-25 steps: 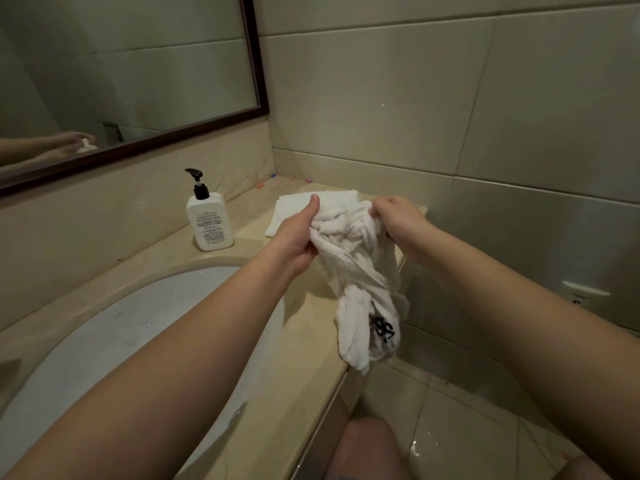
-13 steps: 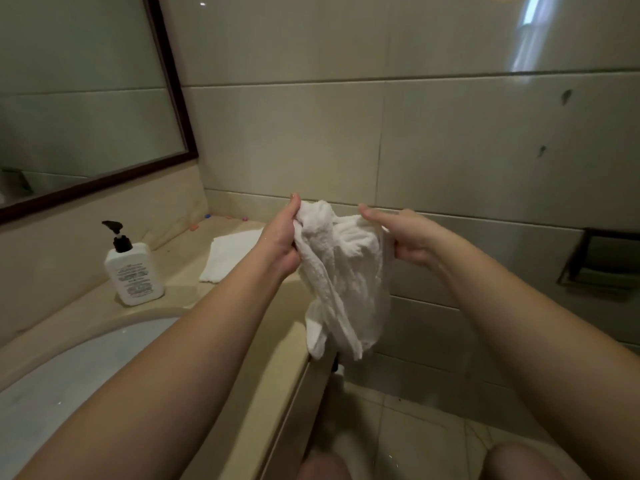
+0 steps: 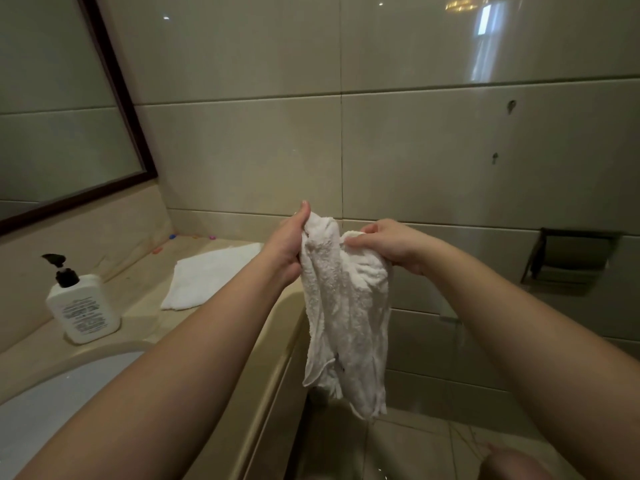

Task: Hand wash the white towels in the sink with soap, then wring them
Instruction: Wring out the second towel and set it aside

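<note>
A crumpled white towel (image 3: 346, 317) hangs in the air past the right end of the counter, over the floor. My left hand (image 3: 285, 247) grips its upper left edge with the thumb up. My right hand (image 3: 389, 242) pinches the upper right edge. A second white towel (image 3: 204, 277) lies flat on the beige counter behind my left arm. The white sink basin (image 3: 45, 410) shows at the lower left, partly hidden by my left forearm. A white soap pump bottle (image 3: 81, 306) with a black nozzle stands beside the sink.
A dark-framed mirror (image 3: 69, 116) hangs on the left wall above the counter (image 3: 145, 317). A metal holder (image 3: 571, 259) is fixed to the tiled wall at the right. Small coloured bits lie in the counter's back corner (image 3: 173, 237). Wet floor tiles (image 3: 433, 448) lie below the towel.
The view swung right and up, away from the sink. The twisted towel has loosened and now hangs more spread out between both hands.
</note>
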`<act>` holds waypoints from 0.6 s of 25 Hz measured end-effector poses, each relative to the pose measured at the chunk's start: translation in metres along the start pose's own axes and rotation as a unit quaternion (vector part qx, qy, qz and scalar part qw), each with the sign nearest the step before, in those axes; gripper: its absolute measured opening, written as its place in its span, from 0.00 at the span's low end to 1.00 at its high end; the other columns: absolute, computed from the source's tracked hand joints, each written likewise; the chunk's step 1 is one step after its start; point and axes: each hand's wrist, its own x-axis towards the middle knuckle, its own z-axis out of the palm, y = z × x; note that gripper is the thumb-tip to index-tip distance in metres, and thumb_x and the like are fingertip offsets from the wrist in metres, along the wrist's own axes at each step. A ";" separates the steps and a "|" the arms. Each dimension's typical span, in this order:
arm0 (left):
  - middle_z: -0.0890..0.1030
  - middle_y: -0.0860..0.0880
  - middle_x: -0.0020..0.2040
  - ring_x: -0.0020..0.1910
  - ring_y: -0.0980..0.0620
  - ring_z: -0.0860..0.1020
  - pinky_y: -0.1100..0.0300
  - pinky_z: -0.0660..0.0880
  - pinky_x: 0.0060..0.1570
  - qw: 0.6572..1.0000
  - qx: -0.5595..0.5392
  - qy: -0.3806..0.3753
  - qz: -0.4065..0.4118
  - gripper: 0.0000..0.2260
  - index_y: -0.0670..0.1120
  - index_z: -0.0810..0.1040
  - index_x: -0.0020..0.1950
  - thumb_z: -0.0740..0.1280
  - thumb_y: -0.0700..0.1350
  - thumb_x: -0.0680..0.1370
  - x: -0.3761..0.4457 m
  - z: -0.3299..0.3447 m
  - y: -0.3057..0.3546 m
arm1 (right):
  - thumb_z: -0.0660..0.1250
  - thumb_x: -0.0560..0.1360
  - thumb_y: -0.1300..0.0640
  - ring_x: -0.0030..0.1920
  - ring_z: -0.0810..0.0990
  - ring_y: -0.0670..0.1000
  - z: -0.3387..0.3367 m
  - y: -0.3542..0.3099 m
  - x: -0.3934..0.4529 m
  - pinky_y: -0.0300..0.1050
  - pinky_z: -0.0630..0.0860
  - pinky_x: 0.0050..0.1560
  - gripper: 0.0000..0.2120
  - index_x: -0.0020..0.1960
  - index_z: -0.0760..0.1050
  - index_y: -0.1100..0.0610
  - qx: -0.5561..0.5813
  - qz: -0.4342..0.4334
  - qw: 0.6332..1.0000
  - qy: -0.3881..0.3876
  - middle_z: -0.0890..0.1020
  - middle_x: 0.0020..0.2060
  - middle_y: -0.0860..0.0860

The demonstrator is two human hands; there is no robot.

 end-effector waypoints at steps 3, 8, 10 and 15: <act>0.80 0.34 0.64 0.56 0.39 0.83 0.50 0.82 0.49 1.000 -0.017 0.007 0.007 0.30 0.35 0.75 0.70 0.60 0.61 0.83 0.004 0.005 -0.005 | 0.68 0.78 0.59 0.41 0.76 0.51 -0.001 0.007 0.006 0.43 0.71 0.42 0.06 0.42 0.79 0.56 0.073 -0.034 0.995 0.065 0.81 0.38 0.52; 0.83 0.36 0.59 0.45 0.43 0.84 0.53 0.83 0.41 0.999 0.024 0.034 0.017 0.28 0.36 0.75 0.69 0.62 0.59 0.83 0.010 0.012 -0.016 | 0.71 0.74 0.63 0.40 0.76 0.52 -0.003 0.019 0.010 0.45 0.70 0.41 0.06 0.50 0.78 0.56 0.063 -0.050 0.996 0.047 0.81 0.41 0.56; 0.84 0.37 0.57 0.46 0.43 0.85 0.50 0.83 0.48 0.997 0.047 0.051 0.024 0.27 0.37 0.78 0.66 0.64 0.60 0.82 0.013 0.010 -0.020 | 0.70 0.76 0.61 0.42 0.76 0.53 -0.003 0.024 0.010 0.48 0.71 0.44 0.06 0.50 0.81 0.63 0.029 -0.041 0.998 0.022 0.81 0.41 0.57; 0.85 0.38 0.54 0.49 0.43 0.84 0.45 0.79 0.59 0.986 0.126 0.092 0.050 0.21 0.41 0.82 0.50 0.66 0.60 0.81 0.017 0.003 -0.024 | 0.56 0.80 0.61 0.37 0.72 0.54 -0.006 0.027 0.015 0.46 0.69 0.38 0.13 0.39 0.73 0.59 0.146 -0.009 0.987 0.071 0.74 0.35 0.57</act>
